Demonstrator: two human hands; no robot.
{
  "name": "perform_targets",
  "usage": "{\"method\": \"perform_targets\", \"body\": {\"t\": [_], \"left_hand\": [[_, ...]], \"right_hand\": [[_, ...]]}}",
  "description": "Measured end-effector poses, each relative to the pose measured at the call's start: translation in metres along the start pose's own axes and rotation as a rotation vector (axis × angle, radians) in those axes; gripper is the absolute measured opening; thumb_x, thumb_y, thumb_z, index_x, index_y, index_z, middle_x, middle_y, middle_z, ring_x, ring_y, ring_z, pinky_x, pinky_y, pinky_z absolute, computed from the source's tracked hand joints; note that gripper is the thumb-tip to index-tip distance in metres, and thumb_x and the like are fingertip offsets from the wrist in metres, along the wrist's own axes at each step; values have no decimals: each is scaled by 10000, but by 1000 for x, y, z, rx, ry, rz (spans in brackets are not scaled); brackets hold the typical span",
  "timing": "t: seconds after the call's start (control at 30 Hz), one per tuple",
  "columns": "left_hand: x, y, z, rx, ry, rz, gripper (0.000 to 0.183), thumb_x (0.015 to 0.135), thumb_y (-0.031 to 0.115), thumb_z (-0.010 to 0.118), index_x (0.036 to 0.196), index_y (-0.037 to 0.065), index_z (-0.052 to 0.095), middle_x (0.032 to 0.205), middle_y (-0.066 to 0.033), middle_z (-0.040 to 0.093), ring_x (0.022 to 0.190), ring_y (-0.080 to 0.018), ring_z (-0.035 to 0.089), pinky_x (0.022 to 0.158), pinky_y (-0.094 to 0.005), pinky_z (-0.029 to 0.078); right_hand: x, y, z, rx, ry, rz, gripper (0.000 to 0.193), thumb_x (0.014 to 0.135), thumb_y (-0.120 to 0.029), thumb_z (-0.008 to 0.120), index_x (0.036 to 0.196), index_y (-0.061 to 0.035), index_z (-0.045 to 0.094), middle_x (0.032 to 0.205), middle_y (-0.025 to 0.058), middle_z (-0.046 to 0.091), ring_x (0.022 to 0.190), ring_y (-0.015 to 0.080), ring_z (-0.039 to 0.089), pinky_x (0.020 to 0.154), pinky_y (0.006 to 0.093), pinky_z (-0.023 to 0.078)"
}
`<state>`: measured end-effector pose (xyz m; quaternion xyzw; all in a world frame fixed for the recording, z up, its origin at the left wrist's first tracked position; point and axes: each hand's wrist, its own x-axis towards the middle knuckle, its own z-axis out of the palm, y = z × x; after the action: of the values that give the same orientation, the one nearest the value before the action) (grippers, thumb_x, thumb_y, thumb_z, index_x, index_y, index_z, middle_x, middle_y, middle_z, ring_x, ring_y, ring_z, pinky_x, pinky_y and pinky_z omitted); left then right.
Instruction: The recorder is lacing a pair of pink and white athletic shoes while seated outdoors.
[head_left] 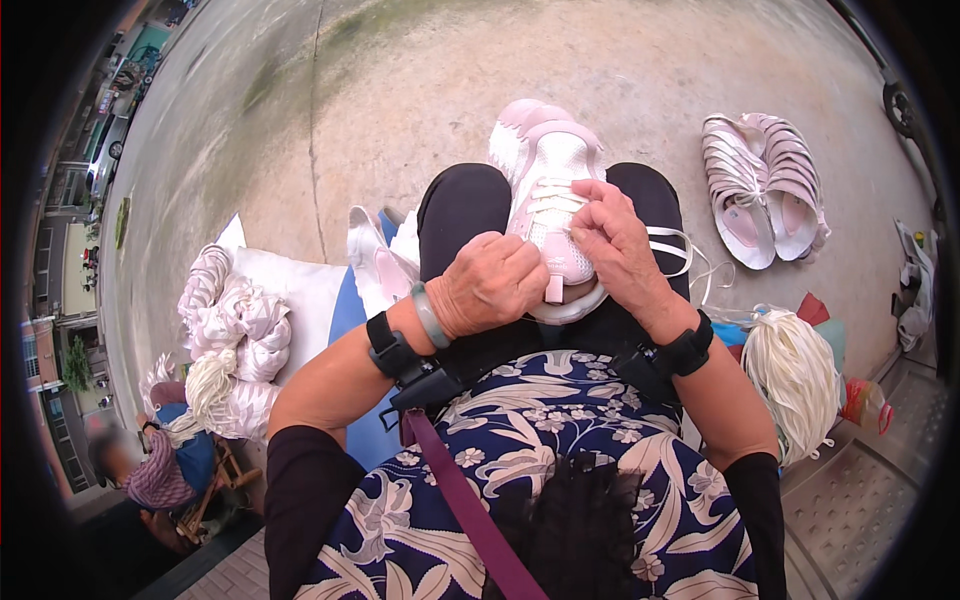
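Observation:
A pale pink and white sneaker (pixel 560 155) lies between my black-clad knees, its toe pointing away from me. White shoelace (pixel 553 200) crosses its front in several rows. My left hand (pixel 490 285) is closed against the shoe's left side near the tongue; what its curled fingers hold is hidden. On the other side, my right hand (pixel 615 245) pinches the shoelace beside the eyelets, and a loose length of white lace trails out to the right behind it. More pink and white shoe fronts stick out beyond this one.
Nested pink and white shoe uppers (pixel 765 190) lie on the concrete at right. Below them hangs a thick bunch of white laces (pixel 790 385). At left, bundled uppers (pixel 240 345) rest by a white sack (pixel 300 295); another upper (pixel 375 260) is near my left knee. A person (pixel 160 470) sits far left.

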<state>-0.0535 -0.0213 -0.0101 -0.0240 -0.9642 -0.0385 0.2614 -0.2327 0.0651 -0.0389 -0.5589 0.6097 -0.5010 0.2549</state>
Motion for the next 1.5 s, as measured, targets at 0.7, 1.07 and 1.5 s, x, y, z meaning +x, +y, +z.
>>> {"method": "perform_targets", "body": {"t": [0.7, 1.07, 1.5], "left_hand": [[-6, 2, 3, 1, 1, -62, 157, 634, 81, 648, 724, 69, 520, 643, -28, 429, 566, -173, 460, 494, -299, 355], [-5, 6, 7, 17, -32, -311, 377, 594, 135, 682, 953, 68, 587, 850, -72, 539, 656, -227, 521, 570, -332, 413], [10, 2, 21, -276, 96, -631, 179, 713, 33, 672, 881, 29, 612, 940, -114, 562, 869, -292, 556, 741, -356, 459]], "right_hand": [[-1, -8, -5, -391, -64, -135, 120, 745, -134, 646, 829, -57, 612, 1154, 128, 548, 1188, 315, 445, 1014, 551, 246], [-4, -12, -3, -783, -67, -291, 115, 720, -35, 579, 834, -52, 583, 1175, 137, 541, 1222, 322, 437, 1054, 572, 193], [-7, 1, 16, -590, 73, -156, 55, 714, -48, 575, 763, -41, 599, 1162, 133, 528, 1170, 307, 455, 977, 585, 283]]}}
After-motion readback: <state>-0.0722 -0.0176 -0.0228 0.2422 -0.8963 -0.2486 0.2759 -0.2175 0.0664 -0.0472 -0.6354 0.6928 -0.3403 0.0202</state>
